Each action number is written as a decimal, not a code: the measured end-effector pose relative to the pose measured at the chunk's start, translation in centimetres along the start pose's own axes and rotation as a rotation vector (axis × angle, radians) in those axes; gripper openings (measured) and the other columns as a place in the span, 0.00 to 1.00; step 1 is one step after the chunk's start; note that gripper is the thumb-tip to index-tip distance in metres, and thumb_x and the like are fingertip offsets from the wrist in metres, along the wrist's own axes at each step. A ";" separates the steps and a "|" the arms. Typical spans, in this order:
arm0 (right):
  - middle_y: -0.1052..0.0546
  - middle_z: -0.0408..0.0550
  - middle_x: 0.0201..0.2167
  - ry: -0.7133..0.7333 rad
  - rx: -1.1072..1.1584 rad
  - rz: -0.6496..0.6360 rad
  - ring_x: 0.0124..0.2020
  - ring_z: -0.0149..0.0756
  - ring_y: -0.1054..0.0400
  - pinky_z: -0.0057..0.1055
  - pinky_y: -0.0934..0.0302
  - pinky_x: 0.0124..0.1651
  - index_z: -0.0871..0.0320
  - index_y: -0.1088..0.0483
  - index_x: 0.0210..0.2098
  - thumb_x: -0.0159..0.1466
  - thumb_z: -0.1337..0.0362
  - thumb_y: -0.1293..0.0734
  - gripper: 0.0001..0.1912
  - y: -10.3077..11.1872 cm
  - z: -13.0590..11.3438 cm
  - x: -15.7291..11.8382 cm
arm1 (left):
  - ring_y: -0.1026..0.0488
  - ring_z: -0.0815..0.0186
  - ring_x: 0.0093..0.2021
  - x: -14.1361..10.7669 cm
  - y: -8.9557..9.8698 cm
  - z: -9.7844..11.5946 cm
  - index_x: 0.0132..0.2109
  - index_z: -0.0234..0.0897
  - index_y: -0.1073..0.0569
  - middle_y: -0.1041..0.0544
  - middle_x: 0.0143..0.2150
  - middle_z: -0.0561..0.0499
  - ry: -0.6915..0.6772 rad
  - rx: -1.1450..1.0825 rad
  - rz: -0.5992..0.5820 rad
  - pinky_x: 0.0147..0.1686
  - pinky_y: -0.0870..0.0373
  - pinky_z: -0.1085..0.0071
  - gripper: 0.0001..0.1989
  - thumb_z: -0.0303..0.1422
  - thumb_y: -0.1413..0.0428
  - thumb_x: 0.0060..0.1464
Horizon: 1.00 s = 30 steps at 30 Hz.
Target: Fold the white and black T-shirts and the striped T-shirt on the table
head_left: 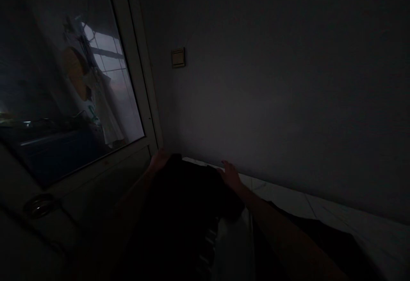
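The scene is very dark. A black T-shirt [182, 204] spreads out in front of me, with a short sleeve at its right and pale print marks low on its right side. My left hand [158, 160] grips its far left corner, the fingers partly lost in shadow. At the far right corner, my right hand [231, 176] holds the cloth, with some fingers raised above the edge. A pale flat surface [235, 247] shows beneath the sleeve; what it is I cannot make out.
A door [136, 59] with a glass pane stands on my left, its metal handle [40, 206] low down. A light switch [178, 57] sits on the grey wall [256, 80]. Pale tiles [288, 200] run along the wall's foot. Dark cloth [320, 229] lies at the right.
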State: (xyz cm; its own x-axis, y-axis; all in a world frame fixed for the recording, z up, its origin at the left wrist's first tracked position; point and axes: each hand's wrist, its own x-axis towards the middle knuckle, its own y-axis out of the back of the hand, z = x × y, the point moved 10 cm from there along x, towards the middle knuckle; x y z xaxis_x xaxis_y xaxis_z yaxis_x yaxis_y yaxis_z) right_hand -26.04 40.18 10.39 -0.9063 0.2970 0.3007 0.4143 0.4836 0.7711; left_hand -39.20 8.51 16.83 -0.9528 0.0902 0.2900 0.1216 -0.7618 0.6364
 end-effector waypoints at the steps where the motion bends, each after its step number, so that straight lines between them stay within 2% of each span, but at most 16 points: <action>1: 0.24 0.63 0.54 0.048 -0.051 -0.005 0.56 0.49 0.30 0.44 0.38 0.59 0.65 0.31 0.59 0.66 0.64 0.37 0.24 -1.6 0.6 -1.0 | 0.20 0.59 0.45 -1.7 -2.4 -1.5 0.54 0.34 0.25 0.17 0.41 0.45 -0.026 0.023 -0.058 0.47 0.25 0.65 0.20 0.31 0.43 0.53; 4: 0.31 0.60 0.64 0.295 -0.137 -0.083 0.65 0.49 0.39 0.47 0.45 0.66 0.58 0.35 0.65 0.68 0.60 0.37 0.27 -6.3 0.2 -6.0 | 0.29 0.55 0.62 -8.6 -8.5 -5.9 0.55 0.36 0.24 0.23 0.60 0.40 -0.122 0.101 -0.213 0.64 0.36 0.58 0.21 0.34 0.43 0.55; 5: 0.33 0.58 0.66 0.363 -0.159 -0.148 0.68 0.49 0.42 0.49 0.48 0.68 0.55 0.37 0.67 0.69 0.58 0.36 0.28 -7.9 -0.1 -7.8 | 0.33 0.52 0.66 -11.1 -10.5 -6.8 0.59 0.37 0.26 0.28 0.64 0.39 -0.208 0.246 -0.297 0.66 0.40 0.53 0.22 0.37 0.45 0.59; 7: 0.37 0.56 0.69 0.421 -0.206 -0.295 0.71 0.51 0.48 0.53 0.54 0.70 0.53 0.38 0.68 0.69 0.54 0.37 0.29 -10.6 -0.1 -10.8 | 0.42 0.49 0.71 -14.8 -12.8 -8.5 0.65 0.40 0.31 0.35 0.70 0.40 -0.305 0.456 -0.351 0.69 0.48 0.45 0.25 0.41 0.50 0.64; 10: 0.42 0.55 0.72 0.389 -0.253 -0.424 0.73 0.52 0.53 0.56 0.60 0.72 0.53 0.41 0.70 0.71 0.53 0.39 0.30 -12.3 0.3 -12.9 | 0.47 0.49 0.73 -16.6 -13.7 -9.3 0.69 0.42 0.36 0.40 0.72 0.41 -0.352 0.605 -0.362 0.69 0.52 0.43 0.26 0.43 0.55 0.68; 13: 0.45 0.56 0.73 0.359 -0.263 -0.440 0.74 0.52 0.56 0.56 0.60 0.72 0.53 0.43 0.71 0.72 0.53 0.40 0.30 -11.3 0.2 -13.5 | 0.47 0.49 0.73 -16.7 -13.7 -8.7 0.69 0.41 0.36 0.40 0.72 0.40 -0.352 0.633 -0.379 0.68 0.49 0.43 0.27 0.43 0.55 0.68; 16: 0.45 0.56 0.73 0.353 -0.255 -0.411 0.73 0.53 0.55 0.56 0.57 0.70 0.52 0.43 0.71 0.71 0.51 0.39 0.32 -7.9 0.9 -14.2 | 0.47 0.48 0.73 -18.1 -14.0 -7.8 0.70 0.43 0.37 0.42 0.73 0.40 -0.402 0.649 -0.348 0.67 0.47 0.41 0.27 0.42 0.56 0.68; 18: 0.41 0.57 0.71 0.314 -0.266 -0.336 0.72 0.52 0.50 0.52 0.53 0.70 0.53 0.42 0.70 0.71 0.52 0.38 0.31 -3.8 3.2 -14.9 | 0.46 0.49 0.73 -19.9 -14.7 -7.6 0.69 0.45 0.36 0.41 0.73 0.42 -0.477 0.656 -0.334 0.67 0.47 0.42 0.27 0.43 0.56 0.67; 20: 0.36 0.59 0.68 0.197 -0.302 -0.233 0.68 0.50 0.43 0.46 0.48 0.68 0.56 0.39 0.68 0.71 0.56 0.37 0.28 1.5 7.8 -15.9 | 0.44 0.49 0.72 -21.7 -15.4 -7.8 0.68 0.46 0.34 0.39 0.72 0.43 -0.532 0.668 -0.336 0.67 0.48 0.41 0.26 0.42 0.55 0.66; 23: 0.29 0.62 0.61 -0.123 -0.405 -0.077 0.62 0.49 0.35 0.42 0.43 0.63 0.61 0.35 0.65 0.70 0.61 0.38 0.25 10.3 17.8 -19.1 | 0.42 0.47 0.71 -23.1 -16.3 -7.3 0.65 0.43 0.31 0.35 0.70 0.41 -0.543 0.639 -0.311 0.66 0.47 0.39 0.25 0.39 0.55 0.65; 25: 0.26 0.66 0.57 -0.340 -0.497 0.013 0.58 0.52 0.32 0.43 0.41 0.60 0.65 0.33 0.62 0.70 0.61 0.39 0.24 15.2 24.4 -22.2 | 0.39 0.49 0.69 -23.6 -17.4 -4.9 0.65 0.40 0.30 0.33 0.69 0.40 -0.565 0.536 -0.296 0.65 0.43 0.42 0.25 0.39 0.55 0.65; 26: 0.25 0.67 0.55 -0.423 -0.526 0.036 0.57 0.52 0.31 0.43 0.40 0.58 0.66 0.33 0.62 0.70 0.60 0.39 0.24 16.8 27.0 -23.7 | 0.37 0.50 0.68 -23.8 -18.4 -2.9 0.65 0.39 0.30 0.32 0.68 0.40 -0.587 0.463 -0.297 0.65 0.40 0.46 0.25 0.39 0.54 0.65; 28: 0.23 0.66 0.51 -0.506 -0.534 0.041 0.54 0.52 0.29 0.42 0.39 0.56 0.66 0.33 0.62 0.71 0.58 0.40 0.25 18.4 30.4 -25.8 | 0.33 0.53 0.65 -24.4 -21.2 2.0 0.64 0.39 0.29 0.28 0.65 0.41 -0.642 0.303 -0.332 0.65 0.37 0.54 0.24 0.40 0.52 0.64; 30: 0.22 0.64 0.49 -0.522 -0.494 0.036 0.53 0.50 0.28 0.39 0.38 0.54 0.66 0.34 0.63 0.71 0.55 0.40 0.27 18.4 31.7 -26.8 | 0.31 0.56 0.63 -24.7 -25.1 7.4 0.62 0.40 0.29 0.26 0.63 0.43 -0.670 0.184 -0.395 0.65 0.37 0.58 0.23 0.40 0.51 0.64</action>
State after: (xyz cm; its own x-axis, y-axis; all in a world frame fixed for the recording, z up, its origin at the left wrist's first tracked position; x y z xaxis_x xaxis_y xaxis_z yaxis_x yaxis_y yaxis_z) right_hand 8.54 67.19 -1.23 -0.6832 0.7206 0.1181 0.2452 0.0740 0.9667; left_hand -16.62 30.14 -1.00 -0.5719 0.7422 0.3494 -0.0898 -0.4800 0.8726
